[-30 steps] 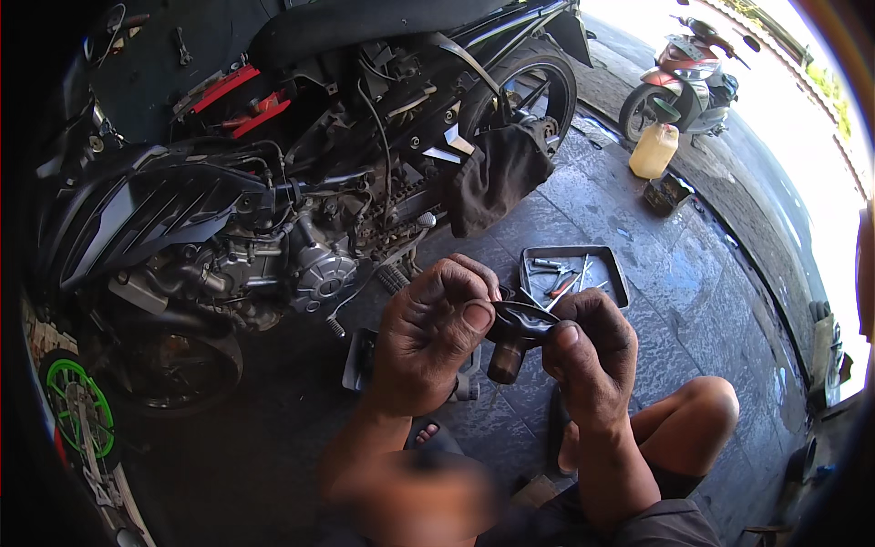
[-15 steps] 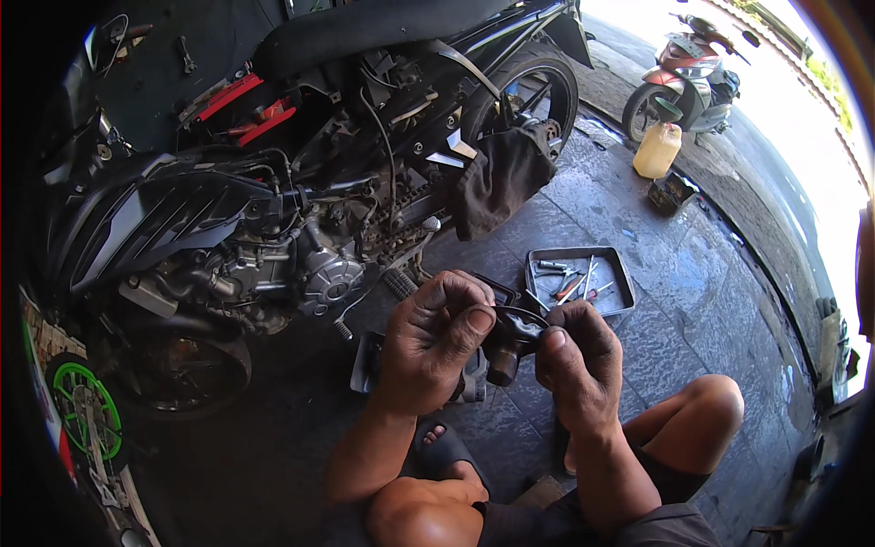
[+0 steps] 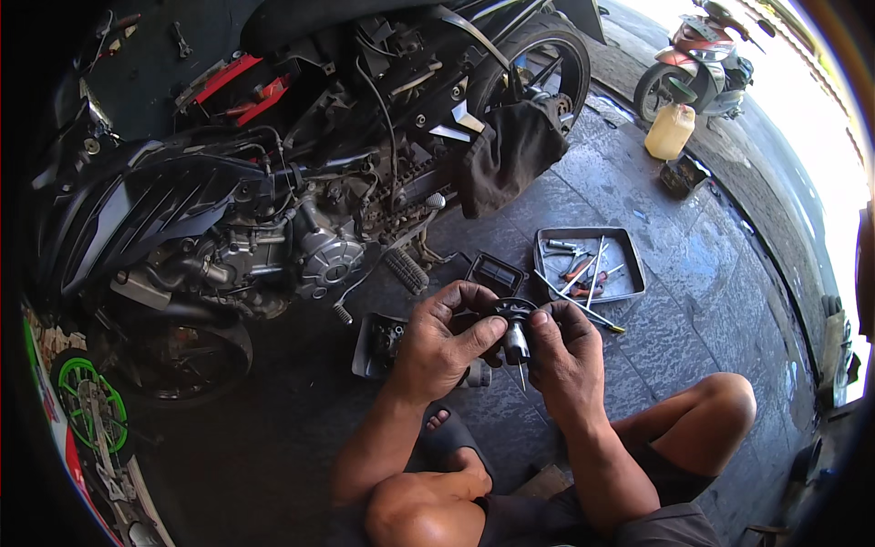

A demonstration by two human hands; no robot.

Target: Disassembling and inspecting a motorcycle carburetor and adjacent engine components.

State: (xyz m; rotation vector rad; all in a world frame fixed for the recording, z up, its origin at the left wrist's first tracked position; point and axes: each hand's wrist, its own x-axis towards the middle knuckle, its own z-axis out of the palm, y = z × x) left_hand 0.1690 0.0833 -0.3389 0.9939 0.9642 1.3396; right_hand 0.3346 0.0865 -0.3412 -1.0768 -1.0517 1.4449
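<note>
Both hands hold a carburetor slide [image 3: 517, 339] in front of me. It has a black round diaphragm on top, a metal cylinder below, and a thin needle pointing down. My left hand [image 3: 448, 342] pinches the diaphragm's left edge between thumb and fingers. On the opposite edge my right hand [image 3: 567, 354] grips with thumb and bent fingers. Behind my left hand lies a dark pan [image 3: 369, 351] with parts in it, partly hidden. A grey metal part [image 3: 478, 374] shows below the hands. Just beyond them is a black rectangular frame [image 3: 497, 271].
A partly stripped motorcycle [image 3: 337, 260] stands ahead, a dark cloth [image 3: 510, 164] draped near its rear wheel. A tool tray [image 3: 642, 273] holds screwdrivers and other tools. Farther right are a yellowish jug [image 3: 670, 132] with a funnel and a parked scooter [image 3: 702, 64]. A green wheel [image 3: 89, 401] is at left.
The slide has turned from tilted to upright, its needle now showing downward. My hands have drawn a little closer together around the diaphragm. The view has shifted slightly.
</note>
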